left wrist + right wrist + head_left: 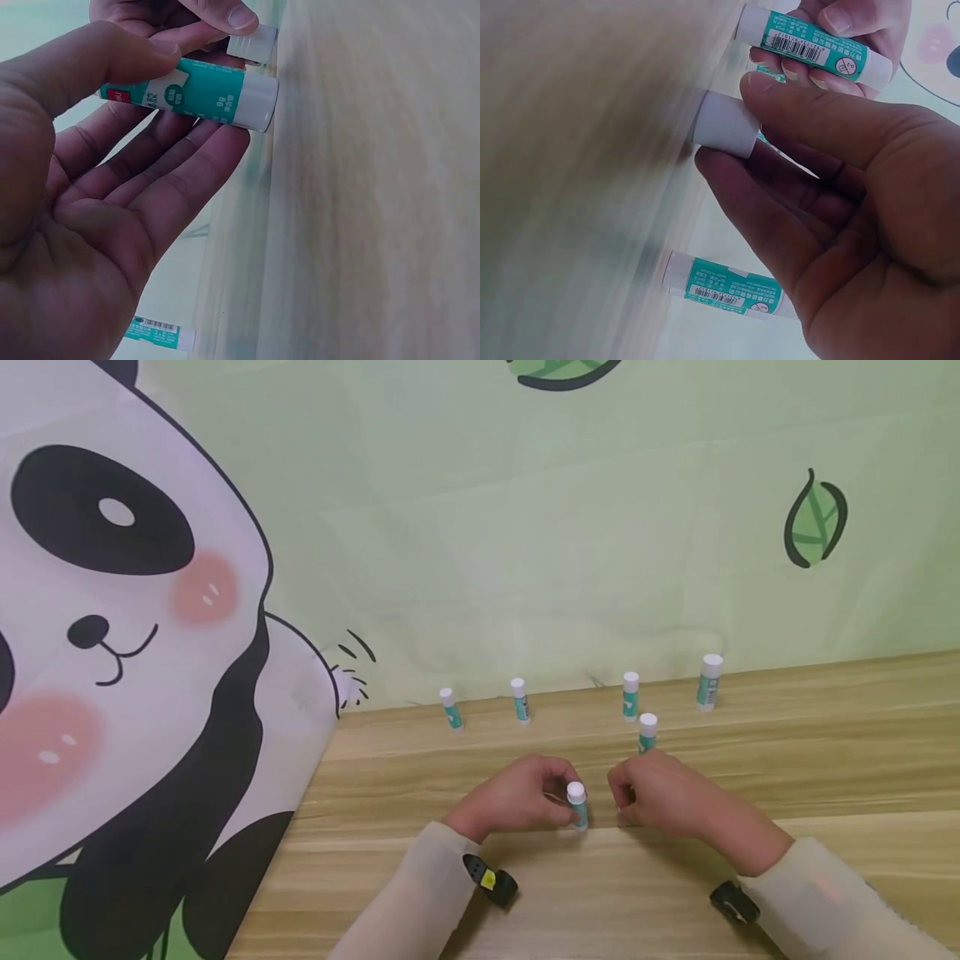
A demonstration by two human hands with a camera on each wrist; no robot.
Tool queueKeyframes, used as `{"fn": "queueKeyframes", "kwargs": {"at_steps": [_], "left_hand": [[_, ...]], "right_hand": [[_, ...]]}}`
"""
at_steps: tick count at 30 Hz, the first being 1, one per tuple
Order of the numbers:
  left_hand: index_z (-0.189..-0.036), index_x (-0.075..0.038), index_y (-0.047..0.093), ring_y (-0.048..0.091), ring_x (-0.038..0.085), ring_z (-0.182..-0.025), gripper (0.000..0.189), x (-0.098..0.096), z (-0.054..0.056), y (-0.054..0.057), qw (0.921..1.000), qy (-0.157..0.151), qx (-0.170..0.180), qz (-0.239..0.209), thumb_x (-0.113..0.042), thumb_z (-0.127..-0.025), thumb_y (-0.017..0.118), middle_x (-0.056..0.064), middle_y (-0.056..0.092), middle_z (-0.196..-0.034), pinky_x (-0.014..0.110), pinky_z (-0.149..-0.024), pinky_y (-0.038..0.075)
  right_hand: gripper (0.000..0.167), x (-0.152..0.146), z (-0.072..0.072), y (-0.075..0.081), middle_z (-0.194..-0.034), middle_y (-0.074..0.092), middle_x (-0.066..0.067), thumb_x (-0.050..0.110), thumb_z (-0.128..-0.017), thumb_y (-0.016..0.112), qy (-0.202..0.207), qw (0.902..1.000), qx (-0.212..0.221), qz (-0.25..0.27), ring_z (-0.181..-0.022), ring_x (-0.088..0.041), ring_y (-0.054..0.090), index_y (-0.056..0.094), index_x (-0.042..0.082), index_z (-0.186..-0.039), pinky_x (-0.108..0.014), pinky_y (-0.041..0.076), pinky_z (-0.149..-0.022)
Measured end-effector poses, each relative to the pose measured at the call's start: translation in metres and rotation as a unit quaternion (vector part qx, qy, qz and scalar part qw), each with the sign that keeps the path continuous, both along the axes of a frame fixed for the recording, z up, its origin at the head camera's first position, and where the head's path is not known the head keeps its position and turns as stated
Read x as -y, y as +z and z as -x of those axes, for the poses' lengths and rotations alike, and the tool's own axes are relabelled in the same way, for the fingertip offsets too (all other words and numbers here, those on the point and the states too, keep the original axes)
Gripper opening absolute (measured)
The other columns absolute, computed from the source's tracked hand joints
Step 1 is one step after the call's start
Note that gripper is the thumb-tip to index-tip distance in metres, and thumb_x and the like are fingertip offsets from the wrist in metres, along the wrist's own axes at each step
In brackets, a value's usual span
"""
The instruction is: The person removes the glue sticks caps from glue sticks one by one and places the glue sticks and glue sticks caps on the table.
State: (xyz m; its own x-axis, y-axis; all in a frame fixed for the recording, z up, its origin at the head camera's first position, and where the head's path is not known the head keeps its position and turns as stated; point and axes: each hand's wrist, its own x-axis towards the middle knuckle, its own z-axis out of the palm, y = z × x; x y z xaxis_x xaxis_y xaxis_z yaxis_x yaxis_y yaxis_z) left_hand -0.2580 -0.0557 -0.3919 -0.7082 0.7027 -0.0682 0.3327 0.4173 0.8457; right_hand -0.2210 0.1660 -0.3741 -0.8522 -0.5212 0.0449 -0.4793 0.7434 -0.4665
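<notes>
A glue stick (pixel 202 90) with a teal label and white ends stands nearly upright on the table, in front of me in the head view. My left hand (pixel 525 793) holds it between thumb and fingers. To its right, my right hand (pixel 663 793) pinches a short white cap (pixel 726 124) between thumb and index finger, low by the tabletop. The ribbed side of this cap shows in the left wrist view; in the head view the fingers hide it. Just behind the right hand stands another glue stick (pixel 648 727), its lower part covered by that hand.
Along the back of the wooden table (pixel 390 860) stand more glue sticks: two at the left (pixel 452 710), one at centre right (pixel 631 697) and a larger one (pixel 708 683) at the right. Behind them hangs a green cloth (pixel 450 527) with a panda print (pixel 240 727).
</notes>
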Motion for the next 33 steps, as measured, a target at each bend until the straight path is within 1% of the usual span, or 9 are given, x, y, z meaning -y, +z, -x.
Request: {"fn": "queueKeyframes", "kwargs": {"at_steps": [7, 14, 18, 21, 23, 29, 33], "left_hand": [[-0.094, -0.011, 0.065, 0.067, 0.003, -0.088, 0.017, 0.001, -0.001, 0.001, 0.9999, -0.007, 0.007, -0.008, -0.004, -0.081, 0.073, -0.004, 0.069, -0.089, 0.018, -0.083, 0.053], [-0.108, -0.003, 0.063, 0.065, 0.005, -0.093, 0.03, 0.002, -0.001, -0.001, 0.9993, -0.024, 0.014, -0.027, 0.003, -0.08, 0.07, -0.002, 0.065, -0.097, 0.02, -0.086, 0.053], [-0.114, -0.003, 0.061, 0.064, 0.005, -0.097, 0.036, 0.002, 0.0, 0.0, 0.9989, -0.028, 0.018, -0.032, 0.0, -0.08, 0.073, 0.005, 0.064, -0.107, 0.02, -0.089, 0.053], [-0.121, -0.005, 0.058, 0.063, 0.007, -0.102, 0.044, 0.002, -0.001, 0.002, 0.9989, -0.028, 0.021, -0.03, -0.003, -0.081, 0.075, 0.011, 0.063, -0.117, 0.02, -0.09, 0.052], [-0.127, -0.008, 0.055, 0.063, 0.009, -0.104, 0.05, 0.002, -0.001, 0.003, 0.999, -0.027, 0.023, -0.029, -0.006, -0.081, 0.075, 0.012, 0.061, -0.121, 0.02, -0.091, 0.051], [-0.138, -0.016, 0.047, 0.062, 0.008, -0.105, 0.064, 0.003, -0.002, 0.003, 0.9993, -0.016, 0.024, -0.023, -0.014, -0.082, 0.076, 0.011, 0.057, -0.125, 0.021, -0.094, 0.049], [-0.142, -0.02, 0.044, 0.061, 0.008, -0.107, 0.068, 0.003, -0.002, 0.004, 0.9996, -0.013, 0.019, -0.019, -0.016, -0.082, 0.077, 0.009, 0.056, -0.128, 0.022, -0.096, 0.049]], "right_hand": [[0.028, 0.0, 0.0, -0.001, -0.06, 0.047, 0.01, 0.011, -0.077, 0.079, 0.006, 0.9999, -0.007, -0.008, -0.057, -0.006, 0.043, 0.055, 0.02, -0.065, -0.02, 0.036, -0.052], [0.025, 0.001, 0.0, 0.003, -0.061, 0.049, 0.01, 0.018, -0.08, 0.077, 0.016, 0.9997, -0.012, -0.017, -0.057, -0.006, 0.043, 0.056, 0.02, -0.066, -0.02, 0.038, -0.052], [0.023, 0.0, -0.002, 0.009, -0.063, 0.051, 0.01, 0.019, -0.083, 0.075, 0.025, 0.9994, -0.023, -0.012, -0.057, -0.005, 0.043, 0.057, 0.019, -0.069, -0.02, 0.039, -0.052], [0.02, -0.001, -0.003, 0.013, -0.064, 0.052, 0.011, 0.019, -0.083, 0.074, 0.027, 0.999, -0.035, -0.007, -0.057, -0.004, 0.043, 0.058, 0.019, -0.072, -0.02, 0.039, -0.052], [0.017, -0.002, -0.004, 0.015, -0.065, 0.053, 0.011, 0.019, -0.084, 0.074, 0.023, 0.9989, -0.04, -0.006, -0.058, -0.004, 0.044, 0.06, 0.019, -0.074, -0.02, 0.04, -0.053], [0.012, -0.004, -0.003, 0.02, -0.07, 0.058, 0.012, 0.018, -0.084, 0.073, 0.02, 0.9972, -0.072, -0.006, -0.063, -0.003, 0.048, 0.063, 0.018, -0.077, -0.021, 0.043, -0.057], [0.01, -0.004, -0.003, 0.023, -0.075, 0.063, 0.01, 0.018, -0.084, 0.073, 0.014, 0.996, -0.088, -0.008, -0.069, -0.005, 0.055, 0.065, 0.017, -0.079, -0.024, 0.049, -0.062]]}}
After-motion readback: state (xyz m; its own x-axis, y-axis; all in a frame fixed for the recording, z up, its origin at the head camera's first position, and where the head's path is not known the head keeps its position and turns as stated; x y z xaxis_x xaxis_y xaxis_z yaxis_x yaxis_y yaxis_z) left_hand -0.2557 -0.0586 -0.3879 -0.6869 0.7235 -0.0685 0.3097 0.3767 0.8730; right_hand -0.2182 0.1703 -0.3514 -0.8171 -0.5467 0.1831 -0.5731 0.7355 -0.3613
